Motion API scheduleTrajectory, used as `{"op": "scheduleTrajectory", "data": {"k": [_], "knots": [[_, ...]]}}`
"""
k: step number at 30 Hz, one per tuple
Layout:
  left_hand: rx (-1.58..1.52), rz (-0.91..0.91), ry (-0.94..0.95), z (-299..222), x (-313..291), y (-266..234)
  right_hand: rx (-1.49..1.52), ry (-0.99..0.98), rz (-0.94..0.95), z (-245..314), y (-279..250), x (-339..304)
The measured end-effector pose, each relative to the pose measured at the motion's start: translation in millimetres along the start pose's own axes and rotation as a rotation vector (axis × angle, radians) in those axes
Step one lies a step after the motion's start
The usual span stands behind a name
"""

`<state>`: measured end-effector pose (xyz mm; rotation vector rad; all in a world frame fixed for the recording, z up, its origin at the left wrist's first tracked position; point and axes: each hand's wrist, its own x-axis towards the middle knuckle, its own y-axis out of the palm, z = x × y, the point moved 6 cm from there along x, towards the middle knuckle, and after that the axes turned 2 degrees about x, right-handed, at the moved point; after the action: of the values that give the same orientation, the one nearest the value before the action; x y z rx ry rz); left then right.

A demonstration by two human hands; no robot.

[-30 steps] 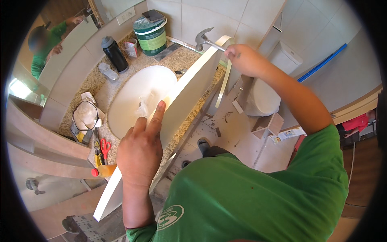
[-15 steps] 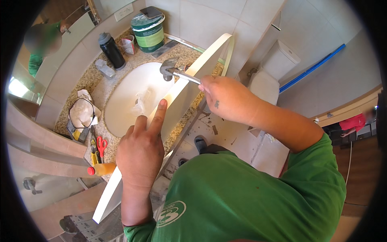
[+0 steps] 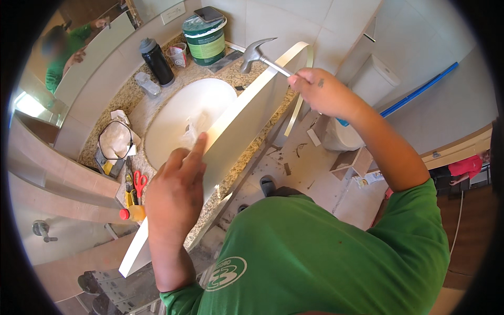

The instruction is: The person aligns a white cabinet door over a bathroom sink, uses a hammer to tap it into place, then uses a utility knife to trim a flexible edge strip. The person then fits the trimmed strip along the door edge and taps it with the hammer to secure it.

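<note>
A large white panel (image 3: 245,124) with a long pale edge stands on its side across the basin and the granite counter. My left hand (image 3: 176,191) grips its upper edge, index finger stretched along the edge; the thumb is hidden. In my right hand (image 3: 323,92) is a claw hammer (image 3: 253,55), gripped by its metal shaft, its head raised above the far part of the edge and apart from it. A thin pale strip (image 3: 297,111) curls off the panel's far end and hangs down beside it.
Around the white basin (image 3: 163,113) stand a black bottle (image 3: 157,64), a green bucket (image 3: 206,44) with a phone (image 3: 209,14), and a cup (image 3: 177,54). Red-handled scissors (image 3: 139,182) and an orange bottle (image 3: 136,213) lie nearby. A toilet (image 3: 374,77) stands right; debris litters the floor.
The hammer has lifted away from the panel edge, toward the far end, with my right hand. My left hand stays on the edge. The view has shifted slightly.
</note>
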<state>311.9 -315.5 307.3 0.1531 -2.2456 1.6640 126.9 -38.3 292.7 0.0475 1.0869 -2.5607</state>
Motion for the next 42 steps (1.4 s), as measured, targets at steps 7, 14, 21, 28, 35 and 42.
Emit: {"op": "scheduleTrajectory", "data": {"k": [7, 14, 21, 28, 35, 42], "knots": [[0.097, 0.019, -0.168, 23.9, -25.0, -11.0, 0.091, 0.125, -0.013, -14.6, -7.6, 23.9], [0.099, 0.001, -0.166, 17.3, -25.7, -10.5, -0.159, 0.124, 0.033, 21.1, 11.2, 0.7], [0.129, 0.008, -0.169, 17.8, -26.1, -10.0, -0.299, -0.134, 0.103, 63.2, 64.5, -35.4], [0.139, -0.021, -0.168, 17.8, -28.7, -9.9, -0.125, -0.447, 0.242, 107.7, 128.7, -86.0], [0.134, 0.002, -0.166, 18.7, -30.3, -8.4, -0.131, -0.491, 0.161, 99.4, 126.5, -86.0], [0.119, 0.017, -0.154, 19.0, -28.5, -9.4, -0.213, -0.084, 0.161, 55.9, 62.4, -34.1]]}}
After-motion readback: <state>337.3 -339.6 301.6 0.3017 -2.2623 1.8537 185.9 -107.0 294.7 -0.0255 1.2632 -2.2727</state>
